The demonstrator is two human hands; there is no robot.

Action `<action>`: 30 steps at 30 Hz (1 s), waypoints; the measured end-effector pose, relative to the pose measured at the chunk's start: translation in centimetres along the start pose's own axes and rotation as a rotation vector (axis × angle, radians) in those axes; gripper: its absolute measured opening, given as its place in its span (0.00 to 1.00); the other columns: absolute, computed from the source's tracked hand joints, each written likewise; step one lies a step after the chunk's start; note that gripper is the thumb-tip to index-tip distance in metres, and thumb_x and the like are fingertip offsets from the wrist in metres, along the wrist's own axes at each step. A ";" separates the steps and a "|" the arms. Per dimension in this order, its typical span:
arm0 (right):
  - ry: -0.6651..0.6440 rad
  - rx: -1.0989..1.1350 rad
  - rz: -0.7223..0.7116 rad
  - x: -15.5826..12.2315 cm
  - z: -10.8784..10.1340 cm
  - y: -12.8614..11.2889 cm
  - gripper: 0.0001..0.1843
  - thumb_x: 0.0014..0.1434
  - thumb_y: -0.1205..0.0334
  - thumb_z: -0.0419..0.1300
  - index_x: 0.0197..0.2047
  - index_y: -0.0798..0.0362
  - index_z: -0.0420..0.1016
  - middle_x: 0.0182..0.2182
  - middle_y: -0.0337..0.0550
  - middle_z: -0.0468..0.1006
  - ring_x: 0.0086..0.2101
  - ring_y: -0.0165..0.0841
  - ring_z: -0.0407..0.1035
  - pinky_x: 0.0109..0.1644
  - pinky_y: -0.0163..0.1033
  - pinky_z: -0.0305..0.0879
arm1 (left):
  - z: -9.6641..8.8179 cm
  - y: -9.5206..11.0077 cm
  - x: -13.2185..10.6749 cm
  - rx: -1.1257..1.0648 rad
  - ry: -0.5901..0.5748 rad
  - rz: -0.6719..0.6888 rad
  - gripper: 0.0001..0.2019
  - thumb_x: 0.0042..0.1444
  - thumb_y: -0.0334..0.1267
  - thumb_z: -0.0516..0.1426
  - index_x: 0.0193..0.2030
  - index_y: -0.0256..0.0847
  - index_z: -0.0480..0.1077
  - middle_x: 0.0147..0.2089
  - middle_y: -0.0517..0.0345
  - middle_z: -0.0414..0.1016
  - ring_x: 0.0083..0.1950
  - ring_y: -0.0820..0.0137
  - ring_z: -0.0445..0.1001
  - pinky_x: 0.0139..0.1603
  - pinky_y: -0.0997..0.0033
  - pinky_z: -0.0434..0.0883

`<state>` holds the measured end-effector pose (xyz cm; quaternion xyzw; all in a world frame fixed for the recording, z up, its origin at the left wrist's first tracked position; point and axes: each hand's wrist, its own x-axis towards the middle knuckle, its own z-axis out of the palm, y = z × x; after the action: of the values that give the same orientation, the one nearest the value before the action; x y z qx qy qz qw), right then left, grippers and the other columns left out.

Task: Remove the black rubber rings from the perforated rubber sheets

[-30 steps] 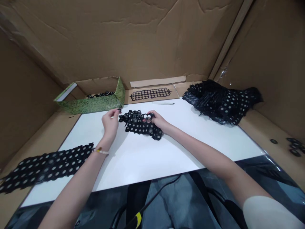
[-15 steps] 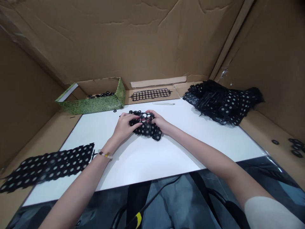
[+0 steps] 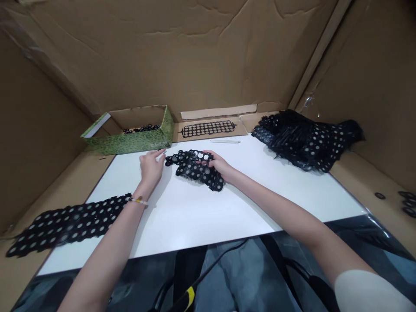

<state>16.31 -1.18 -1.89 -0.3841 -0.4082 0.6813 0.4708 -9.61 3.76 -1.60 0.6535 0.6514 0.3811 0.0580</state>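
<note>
My right hand (image 3: 220,165) grips a black sheet of joined rings (image 3: 199,170) by its right side; its fingers are partly behind the sheet. White shows through several of the sheet's holes, and its upper left end thins to a strip of rings. Left of that strip, my left hand (image 3: 152,167) is apart from the sheet, thumb and forefinger stretched out with a narrow gap between them. A small dark bit, probably a loose ring (image 3: 159,150), shows at its fingertips; I cannot make out whether they touch it.
A green patterned box (image 3: 130,142) holds loose black rings. Behind the white board (image 3: 156,234) lies a flat ring grid (image 3: 208,128) on cardboard, with a white pen-like tool (image 3: 225,141) before it. A perforated black strip (image 3: 71,223) lies left, a black heap (image 3: 305,138) right. Loose rings (image 3: 379,196) lie far right.
My left hand has let go of the ring sheet and moved left, to where a loose ring lay. My right hand still grips the sheet. The whole view has shifted slightly.
</note>
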 end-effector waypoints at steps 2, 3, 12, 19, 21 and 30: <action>-0.004 0.011 0.007 -0.2 0.1 -0.2 0.35 0.33 0.73 0.51 0.49 0.47 0.64 0.31 0.34 0.77 0.44 0.38 0.74 0.60 0.49 0.61 | 0.3 0.3 -0.4 0.139 -0.076 0.062 0.20 0.58 0.43 0.54 0.53 0.40 0.78 0.56 0.43 0.76 0.59 0.49 0.66 0.60 0.47 0.61; -0.007 0.018 0.011 -0.2 0.2 -0.2 0.35 0.33 0.72 0.51 0.49 0.47 0.64 0.32 0.34 0.77 0.44 0.38 0.74 0.60 0.49 0.61 | 0.4 0.5 -0.6 0.163 -0.101 0.085 0.21 0.59 0.44 0.53 0.55 0.41 0.77 0.57 0.43 0.75 0.59 0.49 0.65 0.62 0.47 0.60; -0.025 0.034 0.024 0.1 0.0 0.0 0.35 0.33 0.71 0.51 0.50 0.47 0.65 0.37 0.36 0.79 0.44 0.38 0.73 0.57 0.47 0.64 | -1.6 -1.5 0.2 0.388 -0.013 -0.415 0.35 0.62 0.60 0.43 0.72 0.45 0.55 0.71 0.32 0.54 0.70 0.29 0.47 0.57 0.18 0.48; -0.034 0.034 0.014 0.4 -0.1 0.4 0.35 0.33 0.71 0.52 0.49 0.47 0.65 0.33 0.35 0.79 0.44 0.39 0.74 0.54 0.47 0.65 | -0.1 -1.5 0.4 0.125 -0.043 -0.022 0.31 0.63 0.57 0.44 0.66 0.44 0.64 0.67 0.37 0.63 0.69 0.43 0.55 0.65 0.31 0.51; -0.036 0.028 0.008 0.5 -0.1 0.4 0.34 0.33 0.71 0.52 0.49 0.47 0.66 0.32 0.36 0.79 0.44 0.39 0.74 0.54 0.47 0.66 | -0.6 -1.0 0.8 0.055 0.035 0.130 0.28 0.65 0.53 0.43 0.65 0.44 0.65 0.66 0.42 0.66 0.68 0.51 0.58 0.69 0.44 0.52; -0.025 0.004 0.006 0.4 0.0 0.2 0.33 0.34 0.72 0.52 0.48 0.48 0.66 0.30 0.35 0.78 0.43 0.38 0.73 0.55 0.44 0.65 | 1.1 -1.3 -0.1 0.022 -0.079 -0.112 0.32 0.59 0.56 0.52 0.66 0.42 0.62 0.66 0.37 0.65 0.69 0.44 0.56 0.67 0.36 0.51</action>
<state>16.16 -0.82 -2.16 -0.3757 -0.4116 0.6883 0.4644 -10.02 4.34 -3.10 0.6313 0.6882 0.3440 0.0976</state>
